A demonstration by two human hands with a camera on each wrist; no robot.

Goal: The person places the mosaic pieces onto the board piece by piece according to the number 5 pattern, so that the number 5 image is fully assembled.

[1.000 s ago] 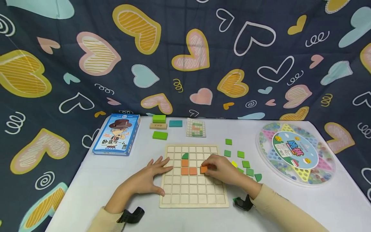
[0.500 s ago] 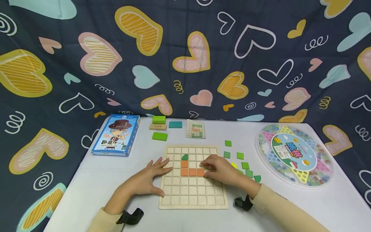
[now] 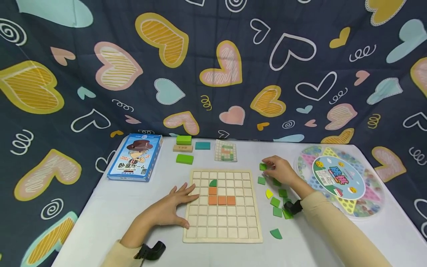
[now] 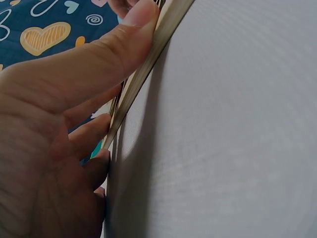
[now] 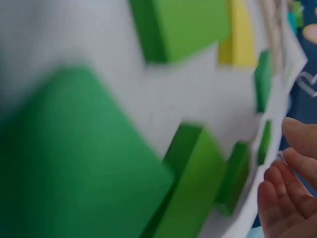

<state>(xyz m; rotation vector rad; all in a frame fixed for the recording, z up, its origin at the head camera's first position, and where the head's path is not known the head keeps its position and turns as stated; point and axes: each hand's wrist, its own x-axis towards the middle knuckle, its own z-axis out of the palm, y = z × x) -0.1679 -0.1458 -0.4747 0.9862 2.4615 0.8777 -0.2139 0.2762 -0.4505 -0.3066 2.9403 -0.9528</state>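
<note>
A wooden grid board (image 3: 200, 233) lies on the table with several tiles set in its cells. Three orange square tiles in a row (image 3: 221, 200), one orange tile (image 3: 212, 191) above the leftmost, and a green quarter-round tile (image 3: 213, 183) over that. My left hand (image 3: 166, 209) rests at the board's left edge, fingers spread; in the left wrist view its thumb (image 4: 133, 39) touches the rim. My right hand (image 3: 281, 171) is at a green square tile (image 3: 262, 167) beyond the board's upper right. In the right wrist view its fingers (image 5: 292, 188) are slightly apart from the tiles.
Several loose green tiles (image 3: 277, 211), a yellow piece (image 3: 269, 194) and a green quarter-round piece (image 3: 276, 233) lie right of the board. Behind it are a pattern card (image 3: 225, 151) and small blocks (image 3: 184, 159). A blue box (image 3: 135, 157) stands left, a round marble game (image 3: 340, 178) right.
An orange tile was laid at the right end of the row and released. My right hand then moved off the board, right and away, to the green tile. The left hand stayed.
</note>
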